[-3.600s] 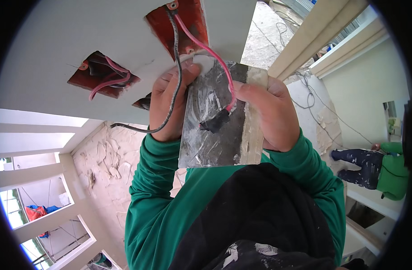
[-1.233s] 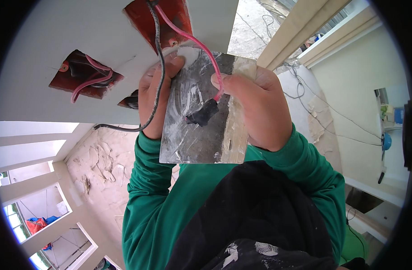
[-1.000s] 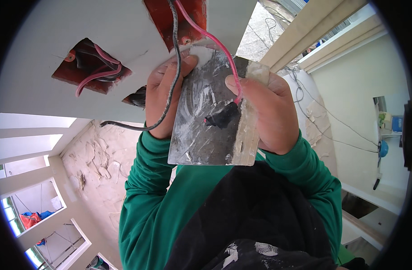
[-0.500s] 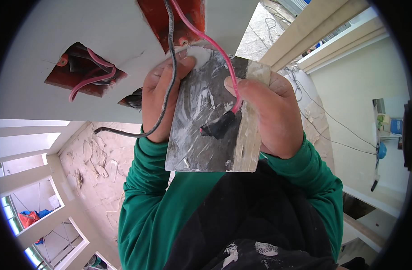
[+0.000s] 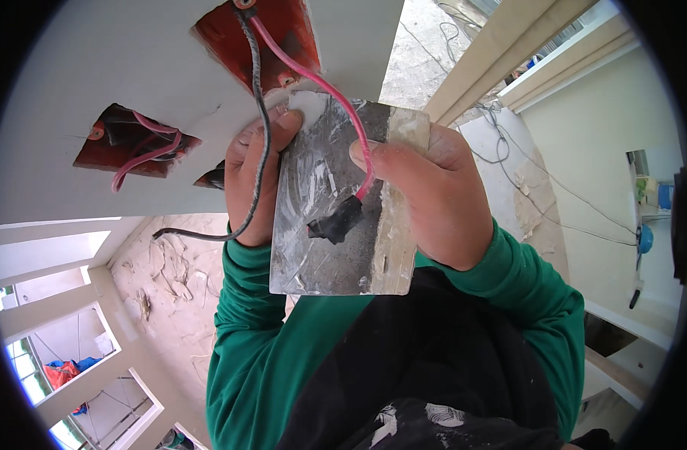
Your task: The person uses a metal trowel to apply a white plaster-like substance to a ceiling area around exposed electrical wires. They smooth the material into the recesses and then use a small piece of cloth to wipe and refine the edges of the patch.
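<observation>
Both hands hold a flat rectangular grey plate [image 5: 298, 259], smeared with white putty and carrying a beige strip along its right side. My left hand [image 5: 253, 161] is closed round the plate's upper left edge, thumb beside a white patch at the top corner. Along the right edge my right hand [image 5: 448, 191] grips, thumb lying on the face and fingers hidden behind. A pink wire [image 5: 332, 88] hangs in front of the plate, its end wrapped in black tape [image 5: 337, 222]. A dark wire [image 5: 258, 90] passes before my left hand and curls left.
The wires come from a red electrical box [image 5: 295, 41] set in the pale wall [image 5: 152, 60]. Another red box [image 5: 130, 142] with wires is to its left. Brown floor covering [image 5: 167, 262] lies below. Beige boards [image 5: 501, 60] slant at upper right; cables [image 5: 561, 172] trail across the floor.
The plate and both hands have shifted slightly left and a little down in view. The red box with the wires also sits further left and lower; the grip is unchanged.
</observation>
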Demonstrator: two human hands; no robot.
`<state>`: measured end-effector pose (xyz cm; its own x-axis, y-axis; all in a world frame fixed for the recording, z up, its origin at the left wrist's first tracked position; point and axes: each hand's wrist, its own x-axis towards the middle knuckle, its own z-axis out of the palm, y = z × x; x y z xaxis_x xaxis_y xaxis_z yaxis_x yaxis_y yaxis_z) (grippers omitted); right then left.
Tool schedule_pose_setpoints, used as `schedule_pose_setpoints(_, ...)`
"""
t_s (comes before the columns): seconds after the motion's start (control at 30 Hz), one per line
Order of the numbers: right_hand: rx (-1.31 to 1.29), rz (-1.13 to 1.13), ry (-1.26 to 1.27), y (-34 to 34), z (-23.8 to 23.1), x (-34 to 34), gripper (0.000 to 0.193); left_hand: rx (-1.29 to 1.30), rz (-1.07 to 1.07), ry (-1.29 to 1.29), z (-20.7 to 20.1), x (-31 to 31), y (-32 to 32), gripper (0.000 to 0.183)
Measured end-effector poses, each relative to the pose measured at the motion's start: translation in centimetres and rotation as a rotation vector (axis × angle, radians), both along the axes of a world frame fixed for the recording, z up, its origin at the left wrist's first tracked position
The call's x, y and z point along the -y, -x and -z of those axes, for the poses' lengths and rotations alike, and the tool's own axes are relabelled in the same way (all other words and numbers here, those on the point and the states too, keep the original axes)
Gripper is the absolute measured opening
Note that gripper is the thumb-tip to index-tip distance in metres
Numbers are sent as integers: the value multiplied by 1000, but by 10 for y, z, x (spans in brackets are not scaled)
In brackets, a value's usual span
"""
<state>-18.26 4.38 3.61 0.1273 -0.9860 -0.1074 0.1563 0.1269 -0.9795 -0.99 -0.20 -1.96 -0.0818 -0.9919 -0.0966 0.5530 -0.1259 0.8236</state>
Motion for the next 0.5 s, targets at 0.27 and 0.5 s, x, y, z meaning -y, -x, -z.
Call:
schedule_pose_setpoints(0.27, 63, 33, 16, 0, 1, 0, 18, 34, 41, 31, 1, 3, 2, 25)
schedule_pose_setpoints(0.5, -111, -5, 75, 5, -7, 3, 19, 28, 20, 23, 4, 3, 3, 29)
